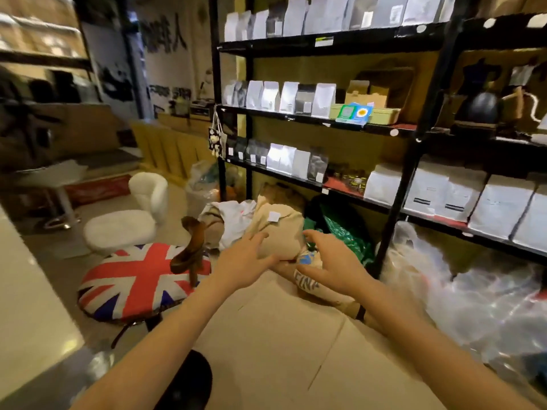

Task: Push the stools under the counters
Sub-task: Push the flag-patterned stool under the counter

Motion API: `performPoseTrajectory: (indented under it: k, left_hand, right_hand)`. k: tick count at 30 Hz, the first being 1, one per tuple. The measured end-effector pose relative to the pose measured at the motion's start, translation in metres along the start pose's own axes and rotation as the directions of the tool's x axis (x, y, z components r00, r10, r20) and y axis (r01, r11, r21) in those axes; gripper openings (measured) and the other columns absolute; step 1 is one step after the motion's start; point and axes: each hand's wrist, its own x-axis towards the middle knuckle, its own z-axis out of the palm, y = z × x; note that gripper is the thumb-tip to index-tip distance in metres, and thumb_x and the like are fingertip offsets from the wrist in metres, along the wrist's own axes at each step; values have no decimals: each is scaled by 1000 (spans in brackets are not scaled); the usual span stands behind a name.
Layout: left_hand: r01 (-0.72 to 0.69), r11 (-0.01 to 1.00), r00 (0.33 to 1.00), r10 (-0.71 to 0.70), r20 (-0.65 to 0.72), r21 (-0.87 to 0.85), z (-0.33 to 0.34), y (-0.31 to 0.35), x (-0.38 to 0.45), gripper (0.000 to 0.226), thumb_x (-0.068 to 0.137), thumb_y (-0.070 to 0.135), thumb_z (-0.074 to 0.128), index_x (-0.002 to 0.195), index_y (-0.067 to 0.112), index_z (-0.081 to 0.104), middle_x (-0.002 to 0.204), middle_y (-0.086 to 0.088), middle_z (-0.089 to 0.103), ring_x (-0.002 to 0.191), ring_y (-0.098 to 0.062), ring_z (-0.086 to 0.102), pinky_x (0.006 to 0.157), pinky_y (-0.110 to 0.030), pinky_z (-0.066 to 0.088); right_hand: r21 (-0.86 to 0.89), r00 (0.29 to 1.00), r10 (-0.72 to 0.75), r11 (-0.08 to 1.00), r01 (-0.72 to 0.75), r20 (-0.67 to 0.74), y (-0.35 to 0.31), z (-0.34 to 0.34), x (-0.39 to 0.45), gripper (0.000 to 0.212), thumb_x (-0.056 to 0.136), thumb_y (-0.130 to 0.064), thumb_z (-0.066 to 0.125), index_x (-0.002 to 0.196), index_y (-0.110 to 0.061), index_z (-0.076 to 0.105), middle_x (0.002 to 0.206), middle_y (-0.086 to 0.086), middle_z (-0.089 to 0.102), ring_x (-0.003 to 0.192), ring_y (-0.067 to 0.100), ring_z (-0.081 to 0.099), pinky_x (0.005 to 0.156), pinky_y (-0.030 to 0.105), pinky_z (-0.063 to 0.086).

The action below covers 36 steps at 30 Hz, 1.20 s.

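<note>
A stool with a Union Jack cushion (133, 282) stands on the floor at the left, beside a pale counter (26, 294) at the left edge. A brown wooden backrest (189, 253) rises from its far side. Behind it stands a white fluffy chair (130, 226). Both my arms reach forward to the right of the stool. My left hand (242, 261) has its fingers spread against a tan paper bag (281, 232). My right hand (331, 261) hovers open on the bag's other side. Neither hand touches the stool.
A black shelving unit (396, 202) full of white and grey pouches fills the right. Bags and cloth are piled on its floor level, with clear plastic bags (473, 297) at the right. A flat cardboard box (275, 335) lies below my arms. A small white table (50, 179) stands far left.
</note>
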Motion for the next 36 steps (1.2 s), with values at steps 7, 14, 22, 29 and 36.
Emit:
performPoseTrajectory:
  k: [7,14,22,29,36]
  left_hand:
    - [335,941,940,-332,-81,36,6,-56,63,61,89,48,52,140,20,34,137,-4,45,118,-19,49,93,-33,45]
    - [593,805,803,-592,-68,-11,14,-134,103,56,87,42,59,133,15,41,130,-6,50,112,-21,52,91,-31,46]
    - [749,660,662,-750,-15,62,38,-219,145,82,80,57,60,145,20,24,143,-5,39,126,-21,43,99,-34,40]
    - [834,542,550,-832,-78,101,65,-263,158,89,72,69,58,142,20,31,133,-2,53,115,-19,53,90,-34,47]
    - [888,445,457,-881,-120,118,87,-272,187,66,72,72,55,114,22,53,101,4,65,81,-11,58,65,-22,41]
  right_hand:
    - [136,957,-250,963,231,148,33,58,130,70,80,-41,66,139,-20,36,135,3,49,120,18,46,93,30,40]
    - [247,817,-500,863,441,288,20,142,238,76,78,-39,70,141,-18,34,140,4,47,127,20,43,101,33,39]
    - [267,563,-724,679,684,398,3,244,358,81,68,-38,74,138,-17,38,133,5,52,123,24,44,101,40,39]
    - [284,229,-865,380,881,447,-21,310,411,93,63,-53,75,139,-15,37,138,4,46,126,23,38,101,34,32]
    - [373,-160,-828,63,926,538,-32,349,454,76,63,-50,73,126,-18,46,120,2,57,111,22,49,103,37,31]
